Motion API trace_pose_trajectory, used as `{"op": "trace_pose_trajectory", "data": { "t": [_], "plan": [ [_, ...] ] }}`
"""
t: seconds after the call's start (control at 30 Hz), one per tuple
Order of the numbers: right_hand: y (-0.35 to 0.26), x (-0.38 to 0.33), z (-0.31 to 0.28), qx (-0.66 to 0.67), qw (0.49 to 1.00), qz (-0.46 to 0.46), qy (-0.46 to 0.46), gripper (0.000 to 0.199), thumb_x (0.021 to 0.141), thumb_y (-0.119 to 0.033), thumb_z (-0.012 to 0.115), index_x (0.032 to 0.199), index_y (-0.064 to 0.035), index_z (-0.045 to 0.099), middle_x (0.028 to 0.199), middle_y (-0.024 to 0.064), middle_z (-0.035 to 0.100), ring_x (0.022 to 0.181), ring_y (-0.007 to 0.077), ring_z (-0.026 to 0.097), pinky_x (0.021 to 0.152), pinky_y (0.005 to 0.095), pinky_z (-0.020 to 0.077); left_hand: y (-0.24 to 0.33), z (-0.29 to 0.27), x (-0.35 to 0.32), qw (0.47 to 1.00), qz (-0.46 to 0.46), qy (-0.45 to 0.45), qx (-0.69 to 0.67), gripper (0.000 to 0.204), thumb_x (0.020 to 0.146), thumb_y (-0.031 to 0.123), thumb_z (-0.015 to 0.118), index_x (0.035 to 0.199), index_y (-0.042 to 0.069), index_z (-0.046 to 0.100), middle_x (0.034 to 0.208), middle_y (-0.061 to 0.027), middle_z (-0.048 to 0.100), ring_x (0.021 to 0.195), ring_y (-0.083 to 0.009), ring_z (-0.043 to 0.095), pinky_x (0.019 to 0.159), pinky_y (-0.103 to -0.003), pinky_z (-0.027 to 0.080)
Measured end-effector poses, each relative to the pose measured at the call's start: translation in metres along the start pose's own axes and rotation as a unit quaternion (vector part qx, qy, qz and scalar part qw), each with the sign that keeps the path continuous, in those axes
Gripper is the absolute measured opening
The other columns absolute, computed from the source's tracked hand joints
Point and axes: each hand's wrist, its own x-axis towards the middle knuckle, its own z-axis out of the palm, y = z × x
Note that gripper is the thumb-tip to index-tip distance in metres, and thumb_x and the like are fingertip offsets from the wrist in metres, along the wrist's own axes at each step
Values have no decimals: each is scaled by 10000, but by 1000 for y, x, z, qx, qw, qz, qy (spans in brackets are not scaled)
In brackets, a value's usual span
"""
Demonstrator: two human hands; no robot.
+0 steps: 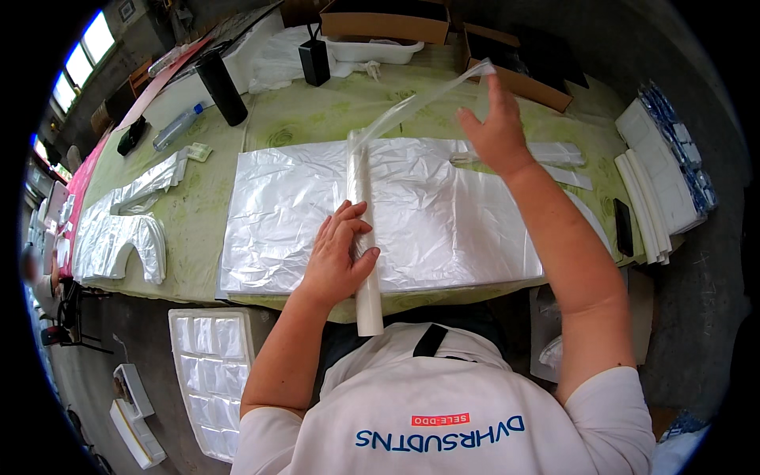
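Pressing down on a rolled white bag [364, 237], the left hand [339, 257] lies flat with fingers extended and slightly spread, the fingertips resting on the roll and the thumb along its right side. The roll lies lengthwise across a stack of flat plastic bags [443, 214] on the green table [206, 206], its near end overhanging the table edge toward the person. The right hand [497, 131] is raised above the far side of the stack, fingers pointing up and pinching the end of a thin clear strip [419, 103] that runs taut from the top of the roll up to the fingertips. To the left on the table lie loose handled bags [119, 229], a clear bottle [176, 127] and a tall black cylinder [222, 87]. A small black box [315, 62] and cardboard boxes [388, 20] stand at the far edge. White packs [661, 186] are stacked at the right end, with a dark phone [624, 226] beside them. A white moulded tray [210, 372] sits below the table at lower left.
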Motion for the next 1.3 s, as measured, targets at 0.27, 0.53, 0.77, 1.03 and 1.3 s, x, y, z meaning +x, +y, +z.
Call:
{"op": "trace_pose_trajectory", "data": {
  "t": [0.27, 0.53, 0.77, 1.03, 1.3],
  "plan": [
    [-32, 4, -26, 240, 968, 38, -65, 936, 912, -212, 746, 1623, -107, 146, 1563, 243, 393, 1444, 363, 400, 1169, 406, 365, 2, 1, 2, 1000, 9, 6, -1, 321, 836, 127, 708, 1118, 65, 566, 1498, -156, 500, 1472, -372, 367, 1191, -482, 300],
    [-182, -72, -9, 331, 852, -236, -331, 459, 896, -128, 701, 1348, -93, 625, 1453, 159, 531, 1357, 310, 494, 1101, 409, 433, -25, 15, -6, 998, 55, 18, -13, 412, 815, 206, 736, 1188, 90, 607, 1476, -135, 525, 1388, -392, 446, 1174, -517, 321],
    [-104, -91, 36, 109, 941, 162, -277, 474, 865, -246, 686, 1327, -147, 645, 1428, 173, 553, 1386, 328, 458, 1160, 552, 319, -1, 2, 0, 999, 28, 33, 4, 313, 825, 165, 737, 1096, 75, 608, 1470, -135, 537, 1430, -384, 417, 1165, -476, 349],
    [-94, -81, 52, -10, 920, 162, -356, 600, 882, -275, 640, 1441, -83, 539, 1529, 140, 467, 1469, 360, 337, 1198, 588, 235, -4, 4, 1, 999, 24, 26, -1, 381, 802, 161, 762, 1129, 72, 588, 1469, -148, 526, 1425, -396, 412, 1156, -483, 353],
    [-175, -114, 41, 278, 918, -39, -279, 434, 919, -250, 651, 1306, -54, 629, 1365, 125, 604, 1383, 351, 457, 1176, 565, 280, -23, 5, -24, 935, 99, 299, -165, 400, 712, -12, 611, 1089, 65, 503, 1303, -194, 513, 1250, -392, 481, 1102, -514, 368]
  ]
}}
